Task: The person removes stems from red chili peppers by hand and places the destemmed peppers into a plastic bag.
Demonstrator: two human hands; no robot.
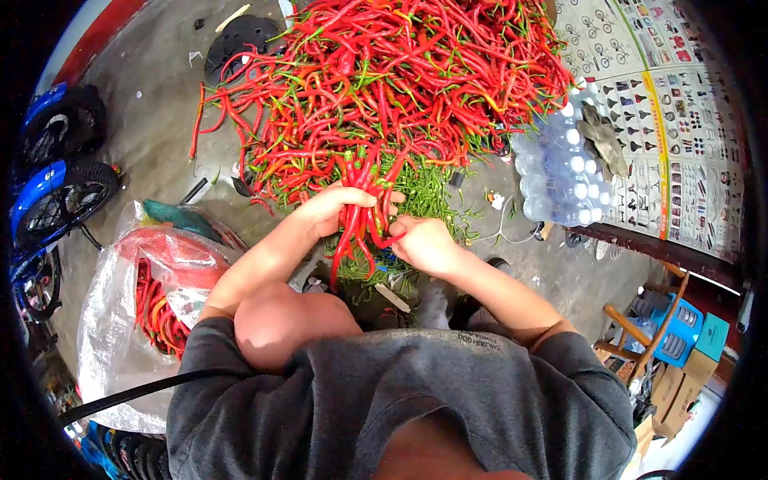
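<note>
My left hand (339, 205) is closed round a bunch of long red chili peppers (352, 222), its thumb lying across them. Their green stem ends point up, away from me, and the red tips hang below the hand. Close on the right, my right hand (426, 243) has its fingers pinched at the curved end of one red chili (387, 241) beside the bunch; part of the grip is hidden. Just beyond both hands spreads a large heap of red chilies (400, 72). Under and around the bunch lie many loose green stems (420, 188).
At left stands a translucent woven sack (112, 320) with red chilies inside. Small bikes with blue parts (60, 196) are along the left edge. Wrapped plastic bottles (560, 172) with gloves on top stand at right, near a printed poster wall (640, 120). A blue stool (680, 332) and cartons sit lower right.
</note>
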